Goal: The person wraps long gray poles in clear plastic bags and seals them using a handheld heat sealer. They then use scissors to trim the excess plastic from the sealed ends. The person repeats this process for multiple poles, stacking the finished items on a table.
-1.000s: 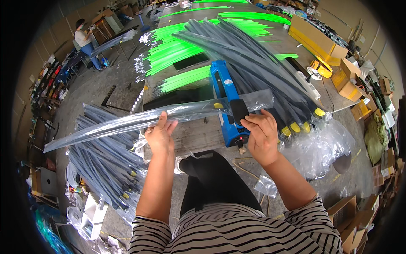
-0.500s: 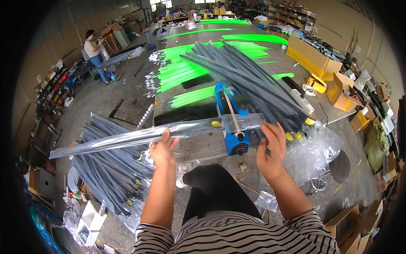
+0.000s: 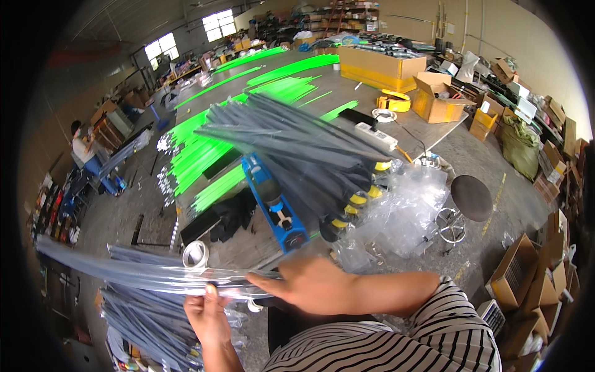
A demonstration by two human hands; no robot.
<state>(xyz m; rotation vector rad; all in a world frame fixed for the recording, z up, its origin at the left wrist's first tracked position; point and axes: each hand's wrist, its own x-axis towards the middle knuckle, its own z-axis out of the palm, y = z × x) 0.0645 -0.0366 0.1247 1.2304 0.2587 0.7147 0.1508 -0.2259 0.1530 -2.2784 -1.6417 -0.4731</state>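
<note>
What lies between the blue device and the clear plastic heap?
In the head view, the near end of a pile of dark, yellow-tipped strips.

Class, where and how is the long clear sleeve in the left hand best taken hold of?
Probably midway along the long clear sleeve, coming from the near side, thumb on top. It is narrow, and much of it stretches out leftward beyond the left hand, so a central grip should balance it better.

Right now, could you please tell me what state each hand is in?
Left hand: closed, holding the clear plastic sleeve.
Right hand: blurred, at the sleeve; cannot tell whether its grip is open or closed.
</note>
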